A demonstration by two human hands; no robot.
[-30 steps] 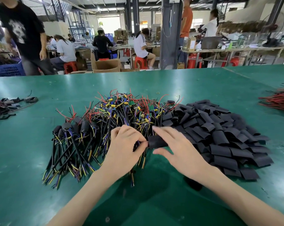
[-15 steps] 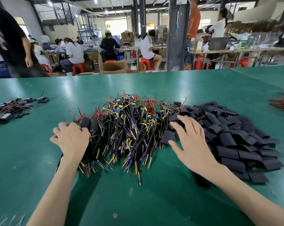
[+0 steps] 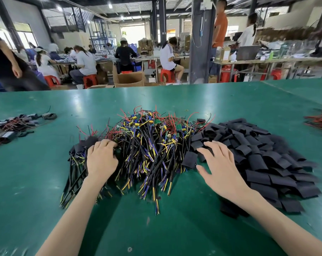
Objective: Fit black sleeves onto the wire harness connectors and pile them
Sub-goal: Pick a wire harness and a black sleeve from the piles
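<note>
Both hands are down on the green table point(image 3: 45, 172), one on each side of the big tangle of wire harnesses point(image 3: 149, 145). Her left hand point(image 3: 101, 159) lies knuckles up with the fingers curled over the sleeved harnesses point(image 3: 79, 163) stacked at the left edge of the tangle; the fingertips are buried among the black ends, so I cannot tell whether they actually pinch one. Those finished pieces fan out toward her, their black and yellow leads reaching down past her wrist.

The right hand point(image 3: 221, 167) is spread flat, fingers splayed and empty, resting on the near left edge of the heap of loose black sleeves point(image 3: 267, 159). One sleeve point(image 3: 189, 159) lies just beside its thumb and forefinger, right against the harness tangle, not gripped.

The unsleeved harnesses sit in the middle, a mound of black, yellow, blue and red wires with small green boards and yellow parts showing near the top. The sleeve heap touches that mound on its right and runs off toward the table's right side.

Further left lies a small separate bunch of wires point(image 3: 14, 126), well apart from the work. At the far right edge a bundle of red wires point(image 3: 320, 121) pokes into view. Beyond the table, workers point(image 3: 82, 61) sit on red stools at long benches, with cardboard boxes point(image 3: 128, 80) on the floor.
</note>
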